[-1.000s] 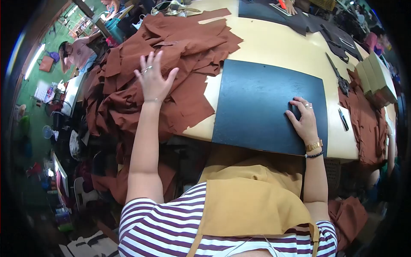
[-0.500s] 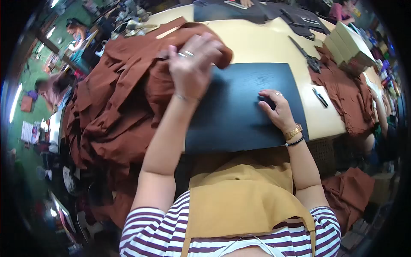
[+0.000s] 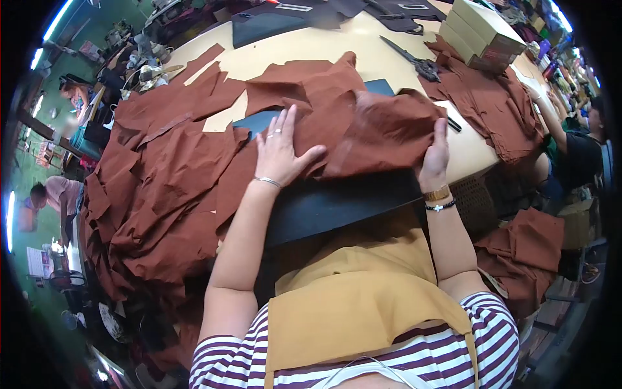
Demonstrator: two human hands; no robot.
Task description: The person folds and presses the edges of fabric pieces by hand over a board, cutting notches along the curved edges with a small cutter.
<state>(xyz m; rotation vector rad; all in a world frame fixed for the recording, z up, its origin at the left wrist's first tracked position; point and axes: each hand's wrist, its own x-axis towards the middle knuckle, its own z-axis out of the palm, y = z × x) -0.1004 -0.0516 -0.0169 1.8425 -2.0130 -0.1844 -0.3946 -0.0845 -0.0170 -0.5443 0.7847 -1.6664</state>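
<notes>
A rust-brown fabric piece lies bunched over the dark board, whose front part shows below it. My left hand rests on the fabric's left part, fingers spread. At the fabric's right end, my right hand has its fingers pointing up along the edge; the fabric seems to be between thumb and fingers, which are partly hidden. To the left, a large crumpled pile of the same fabric spreads over the table and hangs off its front edge.
Large scissors, a pen, a cardboard box and more brown fabric are at the right. Dark material lies at the table's far side. A person sits at the far right.
Brown fabric has come from the left pile across the board, covering much of it. My right hand has moved from the board to the fabric's right edge. The view has shifted right.
</notes>
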